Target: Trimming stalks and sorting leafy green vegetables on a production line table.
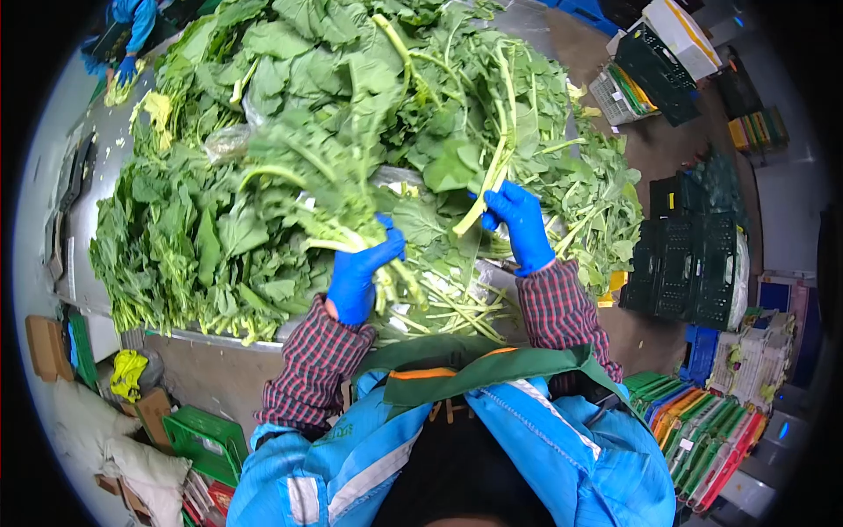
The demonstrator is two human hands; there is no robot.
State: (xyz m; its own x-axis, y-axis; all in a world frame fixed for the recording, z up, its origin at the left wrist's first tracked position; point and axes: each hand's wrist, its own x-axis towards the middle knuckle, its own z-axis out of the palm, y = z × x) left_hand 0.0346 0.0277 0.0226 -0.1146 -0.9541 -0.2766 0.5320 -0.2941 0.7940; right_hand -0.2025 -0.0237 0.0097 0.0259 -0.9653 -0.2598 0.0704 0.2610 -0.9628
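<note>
My left hand (365, 270), in a blue glove, is shut around a bunch of leafy green stalks (329, 197); the cut stem ends stick out below my fist. In my blue-gloved right hand (517, 221) I grip a leafy stalk (497, 155), its pale thick end pointing down and left, towards my left hand. Between and beneath both hands lie loose cut stems (458, 306) and some leaves on a metal table (263, 339). A large heap of leafy greens (309, 72) fills the table beyond. On the left, a row of greens (197, 250) lies with its stem ends facing me.
A co-worker's gloved hand (126, 69) touches yellowish leaves at the far left. Dark plastic crates (685, 270) stand right of the table. Stacked coloured crates (698, 428) are at lower right, a green crate (207, 441) at lower left. A clear plastic bag (227, 141) lies among the greens.
</note>
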